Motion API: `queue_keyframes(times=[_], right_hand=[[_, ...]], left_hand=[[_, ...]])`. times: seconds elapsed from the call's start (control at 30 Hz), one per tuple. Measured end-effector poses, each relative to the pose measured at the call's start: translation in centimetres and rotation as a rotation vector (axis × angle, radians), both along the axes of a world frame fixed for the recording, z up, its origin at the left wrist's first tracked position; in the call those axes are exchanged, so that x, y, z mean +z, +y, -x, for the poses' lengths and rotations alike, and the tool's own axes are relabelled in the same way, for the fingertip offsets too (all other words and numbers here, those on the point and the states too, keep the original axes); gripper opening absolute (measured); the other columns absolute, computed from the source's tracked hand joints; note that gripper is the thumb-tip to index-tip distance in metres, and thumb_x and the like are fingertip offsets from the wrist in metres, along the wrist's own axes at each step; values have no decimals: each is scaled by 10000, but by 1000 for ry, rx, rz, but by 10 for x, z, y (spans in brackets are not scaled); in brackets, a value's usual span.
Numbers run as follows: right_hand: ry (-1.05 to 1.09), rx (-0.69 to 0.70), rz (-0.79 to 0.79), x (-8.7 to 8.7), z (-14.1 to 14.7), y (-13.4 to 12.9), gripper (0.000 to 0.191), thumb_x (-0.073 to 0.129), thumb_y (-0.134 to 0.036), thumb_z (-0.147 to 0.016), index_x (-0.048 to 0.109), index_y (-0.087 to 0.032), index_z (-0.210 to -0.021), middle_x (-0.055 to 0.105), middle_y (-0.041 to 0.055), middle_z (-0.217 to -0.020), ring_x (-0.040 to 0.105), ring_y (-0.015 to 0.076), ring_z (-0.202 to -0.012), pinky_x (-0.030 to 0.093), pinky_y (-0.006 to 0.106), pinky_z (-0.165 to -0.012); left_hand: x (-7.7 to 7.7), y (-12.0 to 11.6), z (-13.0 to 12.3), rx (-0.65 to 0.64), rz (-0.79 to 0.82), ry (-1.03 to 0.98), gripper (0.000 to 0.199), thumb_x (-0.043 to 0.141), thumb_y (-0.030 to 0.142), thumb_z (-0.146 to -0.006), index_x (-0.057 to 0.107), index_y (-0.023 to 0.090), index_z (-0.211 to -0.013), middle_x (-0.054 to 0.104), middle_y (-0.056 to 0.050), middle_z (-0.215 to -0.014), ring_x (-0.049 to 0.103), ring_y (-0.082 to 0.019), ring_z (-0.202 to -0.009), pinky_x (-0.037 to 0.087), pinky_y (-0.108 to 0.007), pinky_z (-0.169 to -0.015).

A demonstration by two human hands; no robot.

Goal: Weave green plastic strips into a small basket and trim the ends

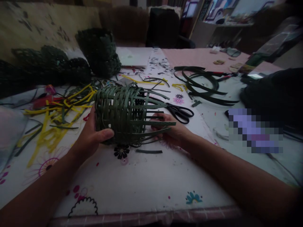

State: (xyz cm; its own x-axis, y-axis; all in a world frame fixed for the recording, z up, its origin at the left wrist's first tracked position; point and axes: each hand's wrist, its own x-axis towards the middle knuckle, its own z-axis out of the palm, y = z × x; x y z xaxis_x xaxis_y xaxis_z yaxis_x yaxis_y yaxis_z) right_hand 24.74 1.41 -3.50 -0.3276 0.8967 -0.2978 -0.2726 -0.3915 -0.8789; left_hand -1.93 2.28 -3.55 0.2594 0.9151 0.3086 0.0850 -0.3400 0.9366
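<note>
A dark green woven basket (120, 113) lies on its side above the table, its loose strip ends pointing right. My left hand (98, 134) grips its closed left end, thumb across the near side. At the open end, my right hand (169, 127) is among the loose strips (163, 124), its fingers bent and partly hidden behind them; what exactly they pinch is unclear. Black-handled scissors (181, 112) rest just behind my right hand, blades partly covered by the strips. A short cut strip (149, 151) lies below the basket.
Yellow and green strip scraps (56, 126) pile up at left. Several dark woven baskets (99, 52) stand behind. Coiled green strips (201, 83) lie at back right, near a pixelated object (255, 130) and a dark bulky item (274, 94). A flowered cloth (142, 186) covers the table.
</note>
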Motion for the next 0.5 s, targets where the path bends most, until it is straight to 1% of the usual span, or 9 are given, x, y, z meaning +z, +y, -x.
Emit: queue_keyframes(times=[0.1,0.23,0.3,0.4,0.5], right_hand=[[29,-18,31,-1,-3,2,397,829,-216,-660,567,-225,-957,588,-84,-668,418,62,-400,496,265,-435],[-37,-22,11,-3,-2,1,330,834,-274,-686,630,-191,-932,619,-34,-701,494,87,-474,472,260,-442],[-80,-54,-9,-3,-1,-1,295,827,-283,-690,630,-191,-891,606,-34,-674,512,97,-487,467,260,-443],[-124,-79,-44,-2,1,-2,245,801,-286,-703,597,-204,-813,552,-57,-588,497,103,-443,468,273,-431],[-145,-88,-72,-1,3,-2,244,793,-289,-697,568,-211,-753,533,-60,-567,484,100,-414,460,275,-407]], left_hand=[[1,-1,0,8,61,-102,733,873,460,-618,559,242,-1244,594,-63,-1391,502,-372,-1345,405,-538,-1177],[3,-4,-1,-11,70,-113,795,905,449,-582,545,251,-1263,614,-57,-1352,538,-351,-1302,481,-485,-1105],[3,-4,0,-14,62,-114,794,916,454,-563,563,246,-1244,640,-56,-1290,573,-337,-1243,518,-468,-1054],[3,-4,1,-5,71,-122,817,921,462,-547,572,246,-1254,656,-50,-1232,607,-319,-1167,542,-453,-1012],[2,-4,1,-1,74,-102,828,922,460,-555,565,246,-1271,640,-56,-1287,579,-334,-1224,501,-484,-1077]])
